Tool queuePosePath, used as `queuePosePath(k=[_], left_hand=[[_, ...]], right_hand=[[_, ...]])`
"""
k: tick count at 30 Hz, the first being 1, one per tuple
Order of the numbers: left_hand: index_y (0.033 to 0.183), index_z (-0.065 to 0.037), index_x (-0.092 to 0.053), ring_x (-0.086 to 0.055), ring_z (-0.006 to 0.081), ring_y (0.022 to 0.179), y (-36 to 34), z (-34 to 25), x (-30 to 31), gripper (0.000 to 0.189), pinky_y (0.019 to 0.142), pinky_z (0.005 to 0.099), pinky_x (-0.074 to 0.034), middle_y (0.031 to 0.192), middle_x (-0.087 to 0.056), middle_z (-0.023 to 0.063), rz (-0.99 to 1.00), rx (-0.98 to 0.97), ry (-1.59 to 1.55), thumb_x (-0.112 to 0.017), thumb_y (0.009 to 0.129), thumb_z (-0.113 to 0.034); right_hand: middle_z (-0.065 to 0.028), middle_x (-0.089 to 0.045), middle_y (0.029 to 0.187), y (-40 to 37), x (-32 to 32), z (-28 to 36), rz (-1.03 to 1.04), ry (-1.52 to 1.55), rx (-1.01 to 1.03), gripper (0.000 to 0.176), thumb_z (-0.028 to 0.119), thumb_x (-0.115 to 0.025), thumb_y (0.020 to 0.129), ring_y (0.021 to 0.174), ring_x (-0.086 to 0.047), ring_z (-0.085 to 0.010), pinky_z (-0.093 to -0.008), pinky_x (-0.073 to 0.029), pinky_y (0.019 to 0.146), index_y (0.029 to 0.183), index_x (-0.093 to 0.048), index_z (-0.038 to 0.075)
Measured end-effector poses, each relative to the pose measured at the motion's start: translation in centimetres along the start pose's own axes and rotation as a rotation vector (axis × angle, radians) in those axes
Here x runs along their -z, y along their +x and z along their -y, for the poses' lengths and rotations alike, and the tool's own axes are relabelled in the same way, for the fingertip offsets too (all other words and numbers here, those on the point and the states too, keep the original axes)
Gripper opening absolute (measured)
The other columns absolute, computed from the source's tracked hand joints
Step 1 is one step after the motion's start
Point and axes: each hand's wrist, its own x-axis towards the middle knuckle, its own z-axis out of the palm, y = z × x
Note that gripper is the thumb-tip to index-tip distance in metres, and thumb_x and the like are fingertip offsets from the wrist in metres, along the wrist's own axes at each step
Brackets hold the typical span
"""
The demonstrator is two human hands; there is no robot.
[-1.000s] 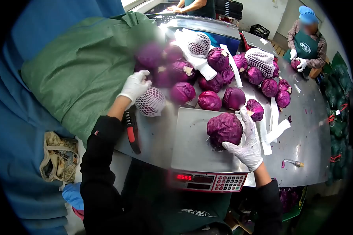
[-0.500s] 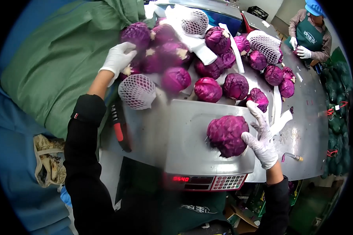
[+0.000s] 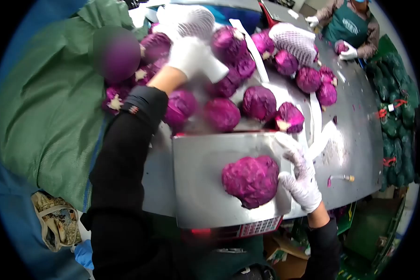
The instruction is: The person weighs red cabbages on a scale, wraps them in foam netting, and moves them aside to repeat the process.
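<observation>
A purple cabbage (image 3: 251, 182) rests on the metal pan of a digital scale (image 3: 196, 163), whose red display is blurred. My right hand (image 3: 302, 179), in a white glove, is open beside it, thumb close to the cabbage's right side and fingers over the pan's edge. Farther up, my gloved left hand (image 3: 187, 57) reaches across the cabbage pile to the white foam net sleeves (image 3: 196, 23). Motion smears its fingers. A loose purple cabbage (image 3: 222, 114) sits just behind the scale, with another one (image 3: 259, 103) to its right.
A green tarp (image 3: 46, 112) covers the left side. White strips (image 3: 315, 119) and a small knife (image 3: 341, 178) lie on the metal table at right. Across it, a person in a green apron (image 3: 347, 25) holds a cabbage. Dark green vegetables in bags (image 3: 392, 121) stand at far right.
My left hand has moved right, from the pile's left edge to the foam sleeves. My right hand stays open beside the cabbage on the scale. The view has shifted.
</observation>
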Motion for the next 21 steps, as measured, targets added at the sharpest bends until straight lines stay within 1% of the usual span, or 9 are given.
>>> queuePosePath(k=[3, 5, 7, 9, 15, 18, 19, 20, 21], left_hand=[[0.096, -0.006, -0.071, -0.068, 0.0316, 0.083, 1.0, 2.2, -0.6, 0.022, 0.077, 0.0386, -0.054, 0.090, -0.069, 0.0172, 0.202, 0.438, -0.585, -0.058, 0.080, -0.014], [0.088, -0.006, -0.073, -0.068, 0.0305, 0.078, 1.4, 6.7, -3.8, 0.019, 0.077, 0.0371, -0.053, 0.083, -0.069, 0.0178, -0.089, 0.368, -0.444, -0.056, 0.080, -0.009], [0.116, -0.002, -0.062, -0.061, 0.0338, 0.104, 1.5, 5.6, -0.1, 0.030, 0.094, 0.0403, -0.047, 0.108, -0.066, 0.0181, 0.069, 0.547, -0.464, -0.055, 0.090, -0.016], [0.120, -0.003, -0.059, -0.055, 0.0345, 0.114, 1.6, 10.4, -6.6, 0.035, 0.100, 0.0422, -0.042, 0.119, -0.060, 0.0213, -0.388, 0.031, -0.102, -0.049, 0.092, -0.021], [0.127, -0.004, -0.055, -0.059, 0.0280, 0.104, -2.5, 0.3, 8.7, 0.040, 0.089, 0.0391, -0.049, 0.114, -0.060, 0.0207, 0.027, 0.278, -0.896, -0.056, 0.088, -0.013], [0.125, -0.003, -0.055, -0.060, 0.0275, 0.101, -4.7, -1.8, 14.0, 0.040, 0.084, 0.0375, -0.051, 0.112, -0.059, 0.0217, 0.275, 0.294, -0.682, -0.057, 0.086, -0.011], [0.125, -0.003, -0.053, -0.060, 0.0288, 0.103, -5.9, -1.3, 12.5, 0.042, 0.085, 0.0374, -0.050, 0.109, -0.058, 0.0232, -0.170, -0.078, -0.418, -0.056, 0.083, -0.008], [0.129, -0.004, -0.050, -0.058, 0.0321, 0.108, -5.8, -1.9, 16.2, 0.050, 0.093, 0.0381, -0.047, 0.113, -0.056, 0.0257, 0.341, 0.130, -0.562, -0.061, 0.081, -0.012], [0.115, -0.003, -0.061, -0.064, 0.0329, 0.094, -7.3, -1.3, 14.0, 0.030, 0.087, 0.0370, -0.048, 0.101, -0.066, 0.0192, -0.003, -0.118, -0.490, -0.061, 0.086, -0.013]], right_hand=[[-0.0070, -0.052, 0.131, -1.1, 0.4, -0.3, -0.083, 0.069, -0.048, 0.069, 0.041, -0.075, 0.080, 0.118, -0.049, -0.0226, -0.0376, -0.039, 0.101, 0.136, -0.051, 0.008], [-0.0068, -0.053, 0.132, -1.9, 0.5, -0.5, -0.137, 0.103, -0.052, 0.068, 0.042, -0.074, 0.081, 0.118, -0.049, -0.0208, -0.0359, -0.039, 0.100, 0.136, -0.052, 0.008], [-0.0055, -0.052, 0.134, -2.5, 0.7, 0.1, -0.115, 0.145, -0.088, 0.059, 0.037, -0.069, 0.087, 0.120, -0.048, -0.0169, -0.0333, -0.039, 0.100, 0.136, -0.052, 0.010], [-0.0048, -0.050, 0.136, -3.2, 0.8, -0.2, -0.128, 0.197, -0.081, 0.052, 0.030, -0.066, 0.090, 0.120, -0.048, -0.0161, -0.0329, -0.038, 0.101, 0.136, -0.052, 0.010], [-0.0094, -0.054, 0.133, -3.4, 4.2, -11.5, -0.244, -0.102, -0.159, 0.046, 0.012, -0.057, 0.091, 0.121, -0.050, -0.0202, -0.0348, -0.039, 0.102, 0.137, -0.051, 0.011], [-0.0151, -0.054, 0.133, -3.1, 5.0, -18.8, -0.221, -0.646, 0.011, 0.052, 0.007, -0.054, 0.086, 0.124, -0.050, -0.0294, -0.0400, -0.038, 0.106, 0.137, -0.051, 0.014], [-0.0170, -0.053, 0.134, -3.0, 4.6, -20.6, -0.213, -0.880, 0.099, 0.054, 0.006, -0.054, 0.083, 0.125, -0.049, -0.0329, -0.0417, -0.038, 0.107, 0.137, -0.051, 0.015], [-0.0200, -0.051, 0.135, -3.3, 4.2, -22.0, -0.122, -0.910, 0.011, 0.061, 0.005, -0.052, 0.077, 0.126, -0.046, -0.0400, -0.0443, -0.036, 0.108, 0.137, -0.051, 0.014], [-0.0196, -0.053, 0.132, -3.4, 3.8, -23.9, -0.133, -1.017, 0.076, 0.057, 0.006, -0.051, 0.078, 0.123, -0.048, -0.0400, -0.0428, -0.037, 0.107, 0.134, -0.054, 0.013]])
